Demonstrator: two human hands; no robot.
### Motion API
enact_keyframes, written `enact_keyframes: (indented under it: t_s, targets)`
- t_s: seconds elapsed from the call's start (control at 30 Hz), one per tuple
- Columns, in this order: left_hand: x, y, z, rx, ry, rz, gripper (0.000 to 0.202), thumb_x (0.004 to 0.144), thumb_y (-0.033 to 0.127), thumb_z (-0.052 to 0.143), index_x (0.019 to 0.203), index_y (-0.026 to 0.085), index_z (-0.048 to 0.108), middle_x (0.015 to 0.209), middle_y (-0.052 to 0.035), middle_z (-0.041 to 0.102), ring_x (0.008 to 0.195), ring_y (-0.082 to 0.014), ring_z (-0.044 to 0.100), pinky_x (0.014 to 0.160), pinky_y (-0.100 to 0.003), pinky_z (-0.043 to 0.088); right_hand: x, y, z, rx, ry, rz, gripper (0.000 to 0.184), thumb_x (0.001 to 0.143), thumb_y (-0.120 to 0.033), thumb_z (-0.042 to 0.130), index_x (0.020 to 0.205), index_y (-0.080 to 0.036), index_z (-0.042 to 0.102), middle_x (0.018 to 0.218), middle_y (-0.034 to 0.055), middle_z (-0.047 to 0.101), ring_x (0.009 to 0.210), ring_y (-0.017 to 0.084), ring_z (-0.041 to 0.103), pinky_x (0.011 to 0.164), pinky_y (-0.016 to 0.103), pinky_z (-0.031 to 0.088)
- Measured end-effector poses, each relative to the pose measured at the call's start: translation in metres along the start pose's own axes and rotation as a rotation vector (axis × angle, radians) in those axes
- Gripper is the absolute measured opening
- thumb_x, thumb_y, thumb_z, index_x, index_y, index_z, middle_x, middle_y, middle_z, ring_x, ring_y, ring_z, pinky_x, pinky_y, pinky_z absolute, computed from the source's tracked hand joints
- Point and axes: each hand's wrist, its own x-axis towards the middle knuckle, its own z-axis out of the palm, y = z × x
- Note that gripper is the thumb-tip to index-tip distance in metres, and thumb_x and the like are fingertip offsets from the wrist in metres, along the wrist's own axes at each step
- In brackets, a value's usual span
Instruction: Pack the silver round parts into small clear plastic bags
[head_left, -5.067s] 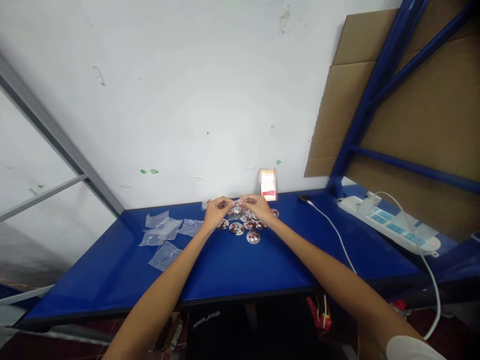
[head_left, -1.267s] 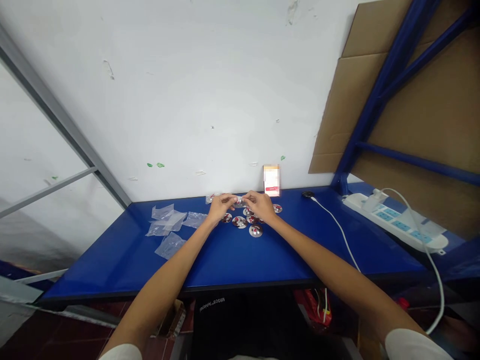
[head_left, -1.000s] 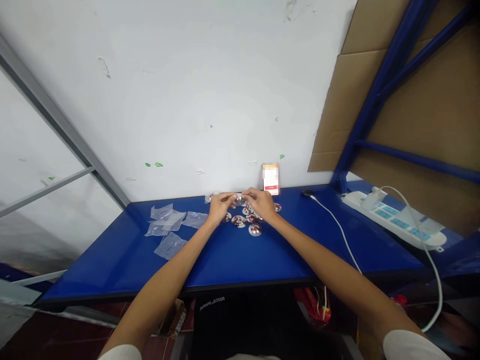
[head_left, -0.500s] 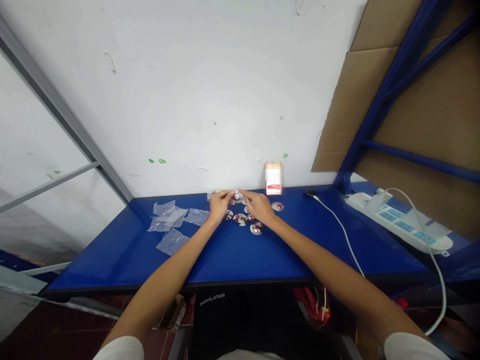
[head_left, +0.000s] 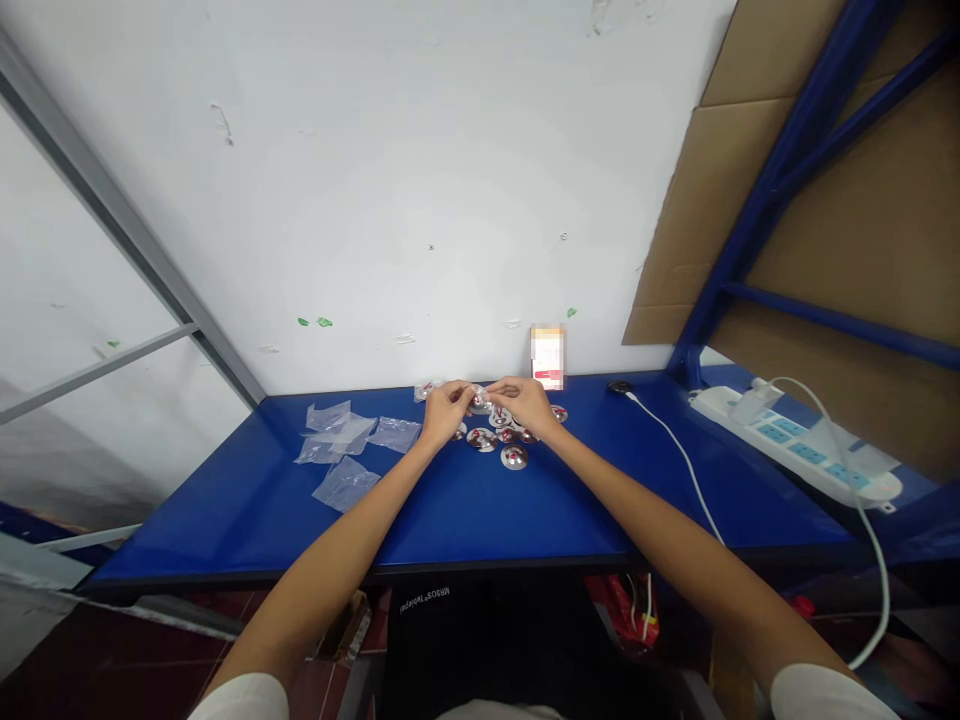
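Over the back of the blue table, my left hand [head_left: 445, 412] and my right hand [head_left: 526, 408] face each other with fingers pinched. Between their fingertips is a shiny metal disc [head_left: 480, 402], domed, with a red mark; whether clear plastic covers it I cannot tell. Several similar discs lie just below and around the hands, among them one disc [head_left: 514, 457] nearest me and another disc [head_left: 481, 439] beside it. My right forearm and hand partly hide others. Left of my left hand, a small clear packet [head_left: 427, 390] lies by the wall.
Several clear plastic bags [head_left: 346, 484] are spread on the left of the blue table [head_left: 480, 530]. A phone-like lit screen [head_left: 548, 358] leans on the wall. At right are a black round charger [head_left: 619, 387] with a white cable and a white power strip [head_left: 795, 445].
Both hands have shifted slightly right with the metal disc between them. My right hand has changed its finger pose, and more discs show beneath it.
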Motion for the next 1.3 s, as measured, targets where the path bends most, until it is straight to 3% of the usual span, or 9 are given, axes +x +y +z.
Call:
enact_keyframes:
  t_s: [0.1,0.37,0.53,0.73,0.93,1.13,1.3]
  targets:
    - [-0.001,0.004,0.0,0.011,-0.028,0.015,0.037,0.098,0.052,0.066,0.098,0.019,0.081,0.087,-0.0053,0.08,0.06,-0.0196,0.07,0.06,-0.031,0.053,0.003,0.001,-0.003,0.025,-0.014,0.03,0.037,0.079,-0.049,0.088,0.098,-0.018,0.082,0.086,0.0076,0.083,0.084,0.026,0.08,0.076,0.034,0.064]
    - [-0.003,0.005,-0.001,0.072,-0.085,0.053,0.047,0.103,0.061,0.057,0.1,0.02,0.079,0.087,-0.0038,0.078,0.058,-0.019,0.07,0.06,-0.03,0.05,-0.001,-0.004,-0.001,-0.197,-0.077,-0.1,0.027,0.096,-0.041,0.069,0.113,-0.023,0.082,0.083,0.0018,0.078,0.077,0.02,0.074,0.072,0.029,0.058]
    - [-0.005,0.01,-0.001,0.089,-0.14,0.065,0.053,0.107,0.062,0.048,0.095,0.019,0.076,0.089,-0.0037,0.076,0.058,-0.0183,0.071,0.064,-0.031,0.051,-0.002,-0.006,0.0,-0.25,-0.029,-0.13,0.018,0.096,-0.036,0.07,0.101,-0.023,0.082,0.085,0.0032,0.079,0.078,0.021,0.074,0.072,0.03,0.057]
    - [-0.007,0.01,0.002,0.123,-0.208,0.106,0.049,0.099,0.061,0.065,0.119,0.019,0.079,0.111,-0.0096,0.078,0.072,-0.0216,0.073,0.064,-0.032,0.056,-0.002,-0.006,-0.001,-0.31,0.002,-0.162,0.011,0.092,-0.025,0.069,0.09,-0.022,0.079,0.08,0.0022,0.078,0.074,0.021,0.072,0.073,0.03,0.057]
    - [-0.002,0.001,-0.003,0.162,-0.222,0.132,0.047,0.104,0.055,0.058,0.124,0.02,0.08,0.111,-0.0101,0.079,0.063,-0.0203,0.072,0.062,-0.034,0.056,-0.001,0.003,0.001,-0.129,-0.014,-0.104,0.023,0.096,-0.043,0.072,0.097,-0.022,0.082,0.087,0.0041,0.08,0.081,0.022,0.075,0.075,0.031,0.06]
    - [0.007,-0.008,-0.008,0.122,-0.149,0.091,0.041,0.102,0.052,0.061,0.118,0.021,0.084,0.107,-0.0082,0.083,0.066,-0.0217,0.074,0.069,-0.035,0.057,0.0,0.006,0.001,-0.01,-0.08,-0.009,0.044,0.097,-0.062,0.067,0.111,-0.022,0.081,0.1,0.0067,0.082,0.086,0.024,0.077,0.068,0.031,0.065]
    - [0.026,-0.025,-0.035,0.111,0.107,0.014,0.032,0.098,0.047,0.069,0.11,0.021,0.082,0.104,-0.0088,0.082,0.084,-0.0255,0.075,0.076,-0.035,0.058,0.002,0.008,0.0,-0.066,-0.011,-0.025,0.044,0.106,-0.059,0.055,0.112,-0.022,0.077,0.103,0.0078,0.082,0.083,0.021,0.079,0.072,0.03,0.064]
